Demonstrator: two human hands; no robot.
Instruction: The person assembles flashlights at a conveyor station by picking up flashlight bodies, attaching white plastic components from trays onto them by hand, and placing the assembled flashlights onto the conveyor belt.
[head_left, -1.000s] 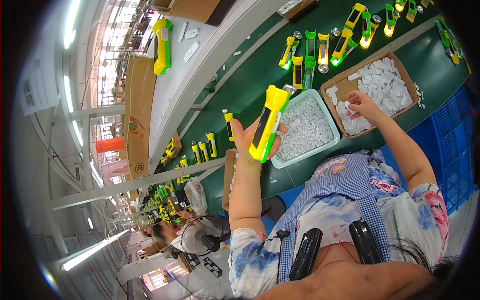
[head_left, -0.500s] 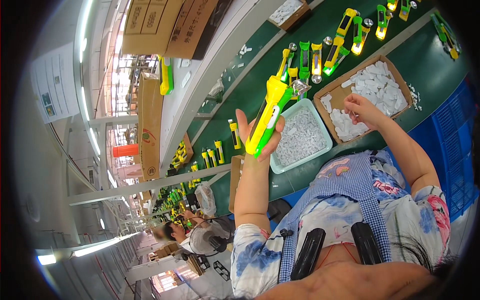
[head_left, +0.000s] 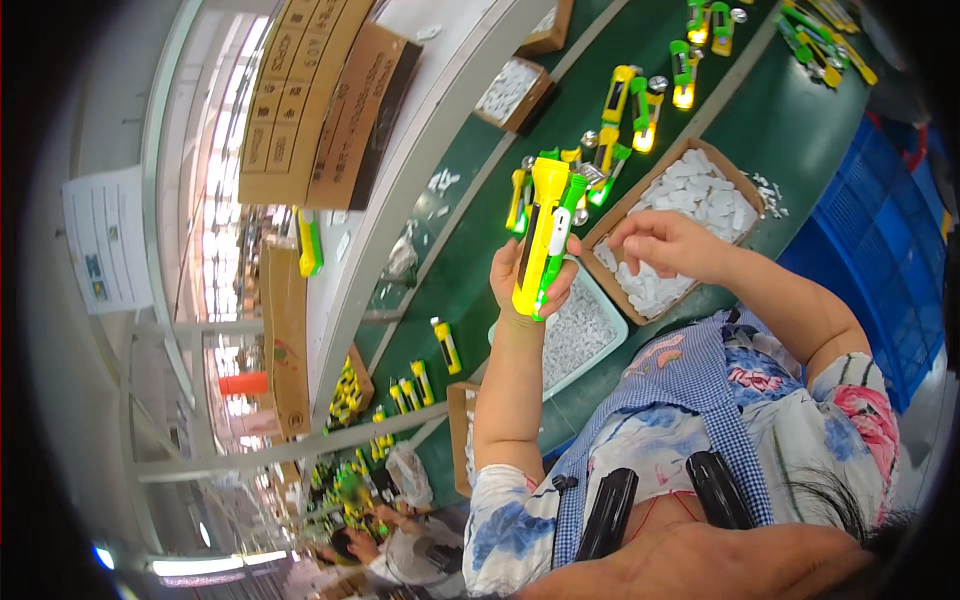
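Observation:
A yellow and green flashlight (head_left: 535, 240) stands nearly upright in my left hand (head_left: 507, 285), whose fingers wrap round its lower body. Its two coloured halves lie side by side with a white strip (head_left: 559, 235) along one, and a shiny reflector (head_left: 592, 175) sticks out beside the head. Light glows at its lower end. My right hand (head_left: 672, 245) is over the cardboard box (head_left: 717, 150) of flat white plastic pieces (head_left: 695, 190), fingers curled and thumb near the fingertips. What they pinch, if anything, is too small to make out.
A pale tub (head_left: 612, 340) of small white parts sits beside my left forearm. Several lit flashlights (head_left: 640, 110) lie farther along the green bench, with more (head_left: 447, 345) at left. A metal rail (head_left: 400, 245) runs beside the bench; blue crates (head_left: 870, 260) stand at right.
The view has shifted, so the bench things appear lower and farther left. My left hand has turned the flashlight more upright. My right hand has moved toward it, over the near part of the box.

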